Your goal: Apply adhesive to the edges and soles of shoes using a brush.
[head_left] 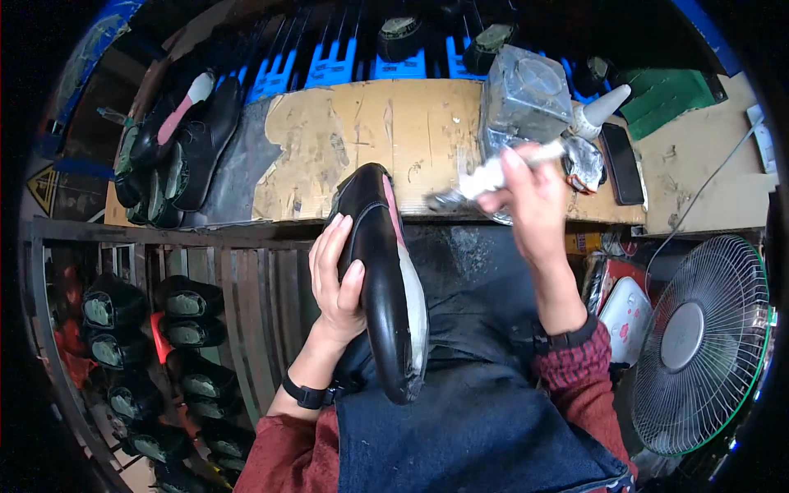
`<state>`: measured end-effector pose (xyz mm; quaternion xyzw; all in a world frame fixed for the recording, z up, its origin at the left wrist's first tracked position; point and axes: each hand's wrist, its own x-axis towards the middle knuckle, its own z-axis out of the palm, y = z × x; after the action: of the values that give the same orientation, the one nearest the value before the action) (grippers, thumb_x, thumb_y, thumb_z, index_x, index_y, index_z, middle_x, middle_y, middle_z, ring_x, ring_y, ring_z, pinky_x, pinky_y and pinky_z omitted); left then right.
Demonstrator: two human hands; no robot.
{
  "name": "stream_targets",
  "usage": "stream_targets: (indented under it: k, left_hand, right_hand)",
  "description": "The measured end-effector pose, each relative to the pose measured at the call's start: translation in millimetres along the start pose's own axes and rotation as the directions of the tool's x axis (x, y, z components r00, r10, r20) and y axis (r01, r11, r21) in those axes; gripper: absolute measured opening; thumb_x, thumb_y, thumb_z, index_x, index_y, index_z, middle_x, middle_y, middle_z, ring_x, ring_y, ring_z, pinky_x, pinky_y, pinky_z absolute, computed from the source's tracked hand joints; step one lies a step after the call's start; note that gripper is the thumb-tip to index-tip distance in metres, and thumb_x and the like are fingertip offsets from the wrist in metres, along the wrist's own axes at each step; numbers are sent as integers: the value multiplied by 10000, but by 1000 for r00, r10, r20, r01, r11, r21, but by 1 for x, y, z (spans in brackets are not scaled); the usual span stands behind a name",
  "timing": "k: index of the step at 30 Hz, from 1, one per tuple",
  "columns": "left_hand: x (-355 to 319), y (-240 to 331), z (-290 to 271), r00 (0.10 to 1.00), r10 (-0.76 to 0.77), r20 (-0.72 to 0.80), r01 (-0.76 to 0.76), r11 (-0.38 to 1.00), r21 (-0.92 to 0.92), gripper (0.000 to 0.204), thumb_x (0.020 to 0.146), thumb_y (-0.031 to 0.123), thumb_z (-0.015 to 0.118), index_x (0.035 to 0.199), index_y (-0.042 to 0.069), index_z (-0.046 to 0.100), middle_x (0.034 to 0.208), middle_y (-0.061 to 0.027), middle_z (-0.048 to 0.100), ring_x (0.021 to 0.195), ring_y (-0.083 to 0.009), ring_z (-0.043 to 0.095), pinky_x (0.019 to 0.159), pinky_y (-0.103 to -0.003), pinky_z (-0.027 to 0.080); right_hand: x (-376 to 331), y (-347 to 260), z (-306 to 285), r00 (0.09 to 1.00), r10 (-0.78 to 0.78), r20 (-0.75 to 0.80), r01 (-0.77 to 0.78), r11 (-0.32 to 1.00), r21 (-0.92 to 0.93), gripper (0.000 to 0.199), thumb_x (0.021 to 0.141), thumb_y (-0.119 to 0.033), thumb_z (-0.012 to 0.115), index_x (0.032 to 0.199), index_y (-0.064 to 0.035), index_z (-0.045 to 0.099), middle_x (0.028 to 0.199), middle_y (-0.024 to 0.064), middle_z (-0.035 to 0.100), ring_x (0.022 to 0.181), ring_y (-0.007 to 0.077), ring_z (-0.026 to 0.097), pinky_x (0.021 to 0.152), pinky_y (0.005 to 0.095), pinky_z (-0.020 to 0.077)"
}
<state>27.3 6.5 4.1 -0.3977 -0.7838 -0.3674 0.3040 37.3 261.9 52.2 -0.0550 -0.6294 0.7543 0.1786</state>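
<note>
Both hands clamp: left hand [339, 275] gripping upright shoe [386, 279], right hand [530, 193] brush [485, 181]

dark red checked sleeves pushed up both forearms, a black band on each wrist, bare left hand [339, 275] and right hand [530, 197], dark blue apron [468, 427] across the lap.

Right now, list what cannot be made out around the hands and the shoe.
Head view only:
- Brush tip: blurred, bristles unclear.
- Brush handle: hidden inside the right hand.
- Black shoe far side: covered by the left hand.
- Wrapped container contents: hidden by its foil wrapping.
</note>
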Motion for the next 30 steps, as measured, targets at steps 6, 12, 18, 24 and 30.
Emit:
stream_targets:
  k: [6,12,18,24,30]
  left_hand:
    - [-1,-1,-3,998,-41,48,42,999,-22,408,870,117,552,1207,173,329,1209,-279,511,1052,-451,568,891,-538,460]
    - [-20,-7,-4,972,-212,103,225,965,-139,509,886,334,438,1251,-20,440,1231,-242,539,1137,-406,536,979,-509,390]
    - [-26,-6,-5,957,-264,118,281,947,-156,607,878,405,422,1260,-65,449,1239,-230,547,1166,-390,522,1002,-500,365]
    - [-21,-6,-4,969,-230,93,241,960,-145,585,897,394,420,1258,-66,449,1257,-233,537,1172,-388,518,1003,-490,366]
    - [-15,-1,-1,990,-127,61,131,989,-69,365,888,248,487,1201,69,428,1235,-277,523,1106,-435,542,940,-516,422]
  right_hand:
    - [32,0,59,963,271,12,-269,959,-85,189,947,-171,553,854,-9,522,637,61,602,495,98,576,435,203,448]
    - [4,-7,49,957,279,77,-274,959,-71,175,926,-155,574,852,-2,534,652,73,631,498,87,586,433,214,458]
    - [67,41,68,978,204,-45,-209,963,-171,209,890,-189,603,837,7,552,663,88,653,504,102,600,449,228,476]
    - [64,31,64,969,246,-28,-245,938,-244,249,883,-222,606,822,16,568,647,94,647,494,109,597,449,234,480]
    - [-1,-22,54,962,251,106,-237,963,-125,165,940,-156,546,843,-23,535,645,64,612,438,82,525,399,198,419]
